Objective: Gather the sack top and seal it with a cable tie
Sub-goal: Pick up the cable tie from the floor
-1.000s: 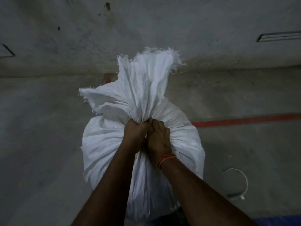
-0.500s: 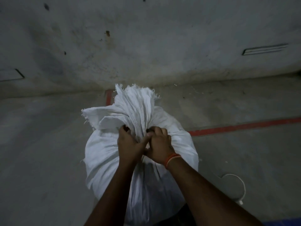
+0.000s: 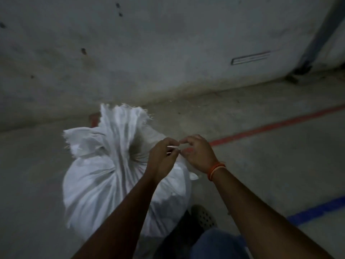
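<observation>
A full white woven sack (image 3: 104, 186) stands on the concrete floor, its top (image 3: 119, 128) bunched into a frayed neck. To the right of that neck my left hand (image 3: 162, 157) and my right hand (image 3: 199, 154) meet, fingertips pinched on a thin white cable tie (image 3: 174, 146). A short pointed end of the tie sticks out between the fingers. Whether the tie circles the neck is hidden by my hands. An orange band sits on my right wrist.
A concrete wall (image 3: 168, 53) rises just behind the sack. A red floor line (image 3: 270, 126) runs to the right and a blue line (image 3: 317, 212) lies nearer me. My shoe (image 3: 203, 215) and knee are beside the sack's base.
Both hands have let go of the gathered neck and shifted right, now pinching the cable tie. The view has swung so the sack sits further left; the looped tie on the floor is gone from sight.
</observation>
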Tool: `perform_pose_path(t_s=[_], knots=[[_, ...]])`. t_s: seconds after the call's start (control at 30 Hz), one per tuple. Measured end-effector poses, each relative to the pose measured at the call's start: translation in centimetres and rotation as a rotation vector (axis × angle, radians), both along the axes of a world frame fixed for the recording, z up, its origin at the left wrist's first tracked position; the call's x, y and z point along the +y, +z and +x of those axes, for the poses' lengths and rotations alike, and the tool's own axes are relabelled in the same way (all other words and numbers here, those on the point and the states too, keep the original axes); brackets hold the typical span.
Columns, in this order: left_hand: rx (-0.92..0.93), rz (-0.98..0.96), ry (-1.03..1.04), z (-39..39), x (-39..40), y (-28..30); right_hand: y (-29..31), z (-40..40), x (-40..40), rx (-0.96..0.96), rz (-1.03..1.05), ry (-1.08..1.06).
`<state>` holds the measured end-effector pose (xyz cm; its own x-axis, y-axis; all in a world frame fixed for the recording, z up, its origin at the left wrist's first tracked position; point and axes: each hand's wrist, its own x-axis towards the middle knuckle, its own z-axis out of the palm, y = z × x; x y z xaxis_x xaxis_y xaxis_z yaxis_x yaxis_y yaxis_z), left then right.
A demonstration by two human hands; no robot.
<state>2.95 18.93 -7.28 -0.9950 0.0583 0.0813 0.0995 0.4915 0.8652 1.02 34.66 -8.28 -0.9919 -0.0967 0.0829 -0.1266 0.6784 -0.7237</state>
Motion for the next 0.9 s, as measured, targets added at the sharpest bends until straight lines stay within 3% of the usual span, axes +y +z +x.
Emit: perform_pose_path(t_s=[0.2,0.43,0.67,0.77,0.9], knots=[[-0.304,0.128,-0.204,-4.1,10.0,-7.5,-7.4,0.6,11.2,-0.115,-0.062,-0.301],[-0.549,0.128,-0.356,-5.0,17.5,-20.3,-20.8,3.4,19.4,-0.489,0.027,-0.574],[-0.633,0.155,-0.329,-4.4,18.6,-29.1,-31.9,5.4,21.7,-0.963,0.252,-0.434],[-0.699,0.25,-0.342,-3.7,18.3,-28.9,-35.6,5.5,21.9,-1.074,0.268,-0.42],[-0.704,0.224,-0.343,-3.4,18.0,-30.4,-39.4,6.0,22.3,-1.107,0.266,-0.436]])
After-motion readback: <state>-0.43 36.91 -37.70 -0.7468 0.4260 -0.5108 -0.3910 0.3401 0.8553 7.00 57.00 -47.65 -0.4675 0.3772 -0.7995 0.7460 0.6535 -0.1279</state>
